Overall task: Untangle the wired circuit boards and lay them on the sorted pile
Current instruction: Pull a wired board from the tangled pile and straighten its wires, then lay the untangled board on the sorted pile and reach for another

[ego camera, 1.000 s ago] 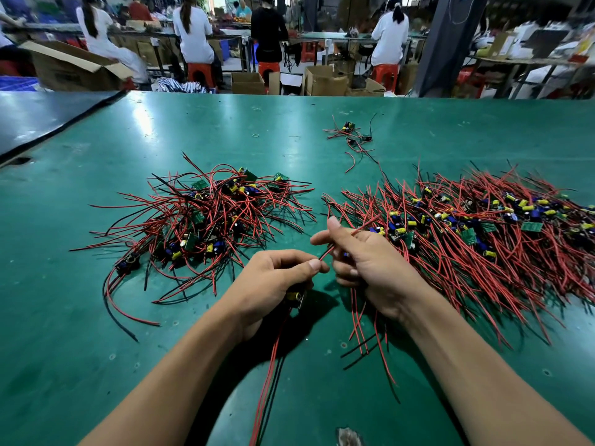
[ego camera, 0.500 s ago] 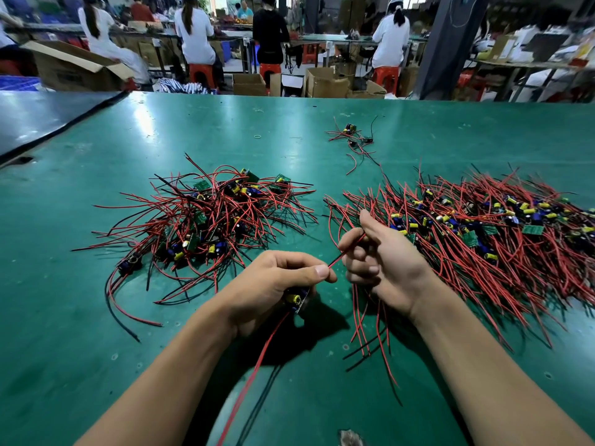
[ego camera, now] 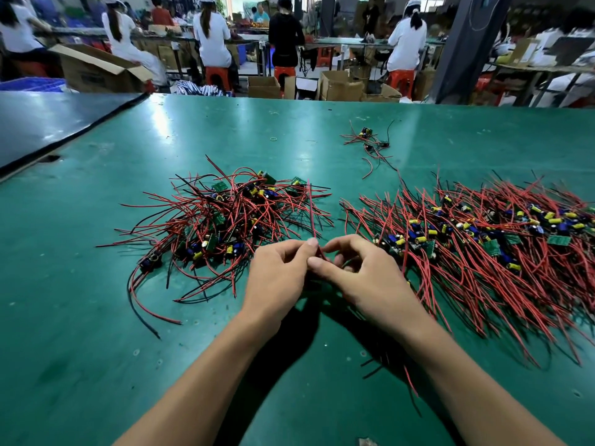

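Note:
A tangled heap of small circuit boards with red and black wires [ego camera: 225,220] lies left of centre on the green table [ego camera: 80,317]. The sorted pile [ego camera: 483,239], its wires fanned out in rows, spreads to the right. My left hand [ego camera: 277,278] and my right hand [ego camera: 367,278] meet in front of both piles, fingertips together. Both pinch a red wire [ego camera: 314,220] that rises between them over the tangled heap. The board on that wire is hidden under my hands. More red and black wires [ego camera: 409,378] trail below my right wrist.
A small cluster of wired boards [ego camera: 367,140] lies apart further back. A dark table [ego camera: 38,123] adjoins at the left. Beyond the far edge are cardboard boxes [ego camera: 341,86] and several seated people at benches.
My hands have come together and shifted toward the piles. The wire that hung down from my left hand now points up between the fingertips, and the board has gone out of sight.

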Tool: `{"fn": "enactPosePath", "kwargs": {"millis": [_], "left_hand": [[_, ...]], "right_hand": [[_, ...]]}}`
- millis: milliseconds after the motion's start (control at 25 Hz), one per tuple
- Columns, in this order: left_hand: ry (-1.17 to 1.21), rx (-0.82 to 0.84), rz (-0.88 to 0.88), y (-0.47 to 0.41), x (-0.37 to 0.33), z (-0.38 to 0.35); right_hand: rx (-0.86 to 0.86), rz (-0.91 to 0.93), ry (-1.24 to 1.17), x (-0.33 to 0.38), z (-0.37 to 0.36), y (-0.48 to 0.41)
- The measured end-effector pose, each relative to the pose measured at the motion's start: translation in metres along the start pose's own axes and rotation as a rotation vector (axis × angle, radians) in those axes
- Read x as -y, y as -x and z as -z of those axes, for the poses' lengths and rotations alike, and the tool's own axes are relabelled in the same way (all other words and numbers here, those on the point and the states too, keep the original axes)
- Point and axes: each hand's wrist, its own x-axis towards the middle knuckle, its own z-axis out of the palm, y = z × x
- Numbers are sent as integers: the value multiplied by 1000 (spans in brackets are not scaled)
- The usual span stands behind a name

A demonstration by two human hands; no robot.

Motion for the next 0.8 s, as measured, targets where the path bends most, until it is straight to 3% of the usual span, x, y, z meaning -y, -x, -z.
{"fn": "enactPosePath", "kwargs": {"millis": [160, 200, 320, 400, 520, 640, 800], "left_hand": [[193, 65, 86, -1, -6, 2], [22, 1, 9, -3, -5, 5], [-844, -316, -283, -7, 1, 26], [-1077, -370, -237, -11, 0, 42], [-1161, -333, -123, -19, -2, 52], [-1160, -331, -147, -21, 1, 53], [-1021, -312, -188, -22, 4, 56]], "right_hand": [[-102, 152, 188, -2, 0, -2], [-160, 129, 194, -4, 4, -5], [-341, 40, 444, -15, 19, -12], [-372, -5, 560, -18, 26, -12], [-335, 92, 537, -15, 21, -10], [-197, 302, 616, -15, 8, -6], [-126, 317, 707, -21, 5, -7]]}}
